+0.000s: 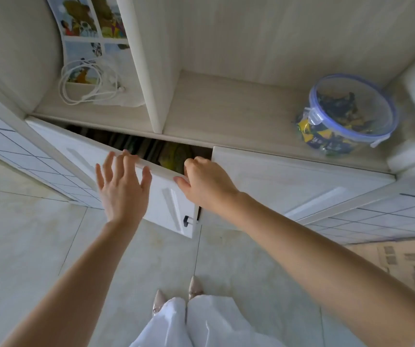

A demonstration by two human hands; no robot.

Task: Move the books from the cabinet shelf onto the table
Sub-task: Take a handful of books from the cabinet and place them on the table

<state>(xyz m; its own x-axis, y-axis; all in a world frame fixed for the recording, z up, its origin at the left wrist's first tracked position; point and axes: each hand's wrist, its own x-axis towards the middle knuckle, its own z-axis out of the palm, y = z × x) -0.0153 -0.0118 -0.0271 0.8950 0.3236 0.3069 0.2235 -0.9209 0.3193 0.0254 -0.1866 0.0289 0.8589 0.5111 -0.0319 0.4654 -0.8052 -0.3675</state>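
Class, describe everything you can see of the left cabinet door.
The left door is white, smooth and panelled, with raised moulding and a small dark knob near its free edge. It stands ajar, swung out from the cabinet beside the closed right door, showing books in the dark gap behind. The right hand grips its top corner, fingers curled over the edge; the left hand, fingers spread, touches its top edge.
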